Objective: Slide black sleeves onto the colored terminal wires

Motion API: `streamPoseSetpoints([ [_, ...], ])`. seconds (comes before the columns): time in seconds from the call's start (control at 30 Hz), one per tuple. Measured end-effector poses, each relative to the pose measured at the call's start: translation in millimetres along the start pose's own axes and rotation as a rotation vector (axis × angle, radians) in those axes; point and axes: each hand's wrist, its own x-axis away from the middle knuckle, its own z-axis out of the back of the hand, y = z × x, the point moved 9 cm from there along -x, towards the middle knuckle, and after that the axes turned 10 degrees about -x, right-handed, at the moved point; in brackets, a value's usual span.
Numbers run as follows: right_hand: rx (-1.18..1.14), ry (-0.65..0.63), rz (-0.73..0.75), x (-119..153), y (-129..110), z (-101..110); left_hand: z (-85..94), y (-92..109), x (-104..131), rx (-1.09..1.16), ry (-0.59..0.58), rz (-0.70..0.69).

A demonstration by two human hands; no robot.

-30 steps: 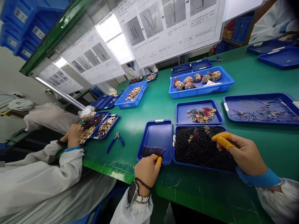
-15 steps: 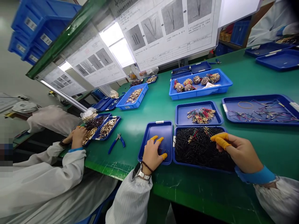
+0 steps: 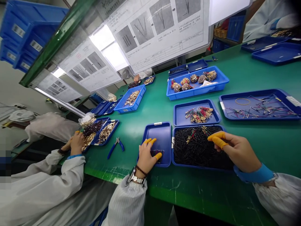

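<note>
My left hand (image 3: 146, 159), with yellow finger cots, rests in a small blue tray (image 3: 162, 131), fingers spread. Beside its thumb lies a row of small dark pieces (image 3: 155, 153), partly covered by the hand. My right hand (image 3: 237, 152) is pinched closed over the right side of a tray full of short black tubes (image 3: 199, 153). Whatever its fingertips hold, if anything, is too small to make out. A few coloured wires with gold ends (image 3: 191, 135) lie on top of the tubes. Behind them, another tray holds a fan of gold-tipped wires (image 3: 199, 114).
Loose wires and a rubber band lie in the right tray (image 3: 279, 116). A blue bin (image 3: 197, 92) holds bundled wires. Blue-handled cutters (image 3: 115, 147) lie left of my hand. A co-worker's hands (image 3: 76, 142) are over trays of gold pins (image 3: 107, 131). Instruction sheets (image 3: 162, 37) hang above.
My left hand has drawn back slightly toward the left, showing more of the dark pieces by its thumb. My right hand stays pinched above the black tubes. The whole view has shifted a little.
</note>
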Motion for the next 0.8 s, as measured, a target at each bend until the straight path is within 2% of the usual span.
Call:
streamPoseSetpoints([
  [0.13,-0.055,0.019,0.005,-0.5,-2.4,0.5,0.0,0.5,-0.1,0.009,-0.014,0.005],
  [0.23,-0.073,0.021,0.008,-0.8,-4.8,0.2,15.0,16.2,-4.5,0.069,0.099,-0.007],
  [0.33,-0.076,0.015,0.012,-0.5,-6.6,-0.1,34.7,58.8,-9.5,0.149,0.264,-0.113],
  [0.43,-0.078,0.028,0.017,-0.9,-7.9,1.5,32.3,110.9,-17.2,0.120,0.241,-0.224],
  [0.53,-0.087,0.039,0.013,-2.7,-9.4,2.9,24.1,142.1,-23.7,0.019,0.207,-0.239],
  [0.6,-0.093,0.038,0.012,-4.2,-11.1,2.6,18.4,149.3,-26.9,-0.043,0.175,-0.220],
  [0.8,-0.102,0.036,0.035,-5.1,-18.5,1.3,7.7,148.6,-32.3,-0.095,0.064,-0.184],
])
